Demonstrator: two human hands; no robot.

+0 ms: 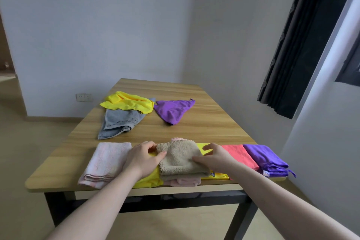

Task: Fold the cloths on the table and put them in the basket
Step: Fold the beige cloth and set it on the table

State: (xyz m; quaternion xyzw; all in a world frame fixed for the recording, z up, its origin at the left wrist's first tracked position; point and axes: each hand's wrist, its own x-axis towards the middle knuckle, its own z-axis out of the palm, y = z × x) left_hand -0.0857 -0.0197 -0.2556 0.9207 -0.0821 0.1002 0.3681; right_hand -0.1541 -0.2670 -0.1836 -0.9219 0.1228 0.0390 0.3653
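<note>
Near edge, far left: pale pink towel (106,161), folded, lying just beside the left hand (141,159). Left hand on the tan fleece cloth (180,157), thumb and curled fingers pinching its left border. Tan fleece cloth at centre, doubled over, resting on a flat yellow cloth (150,180) with a pink layer showing beneath its near border. Right hand (211,157) pressing the cloth's right side, fingers fairly straight, thumb raised; a true grip not discernible.

Step in hand, by judgement: squaring up the fold of the tan cloth. Next move likely calling for one more fold or a lift clear of the yellow cloth, without dragging it.

Further right: coral cloth (240,155), then folded purple cloth (266,159), its near corner at the table (214,122) edge. Far half: grey towel (118,123) under crumpled yellow cloth (128,102), loose purple cloth (172,110) beside them, all unfolded. Bare wood between the two rows as working room. Basket not in view.
</note>
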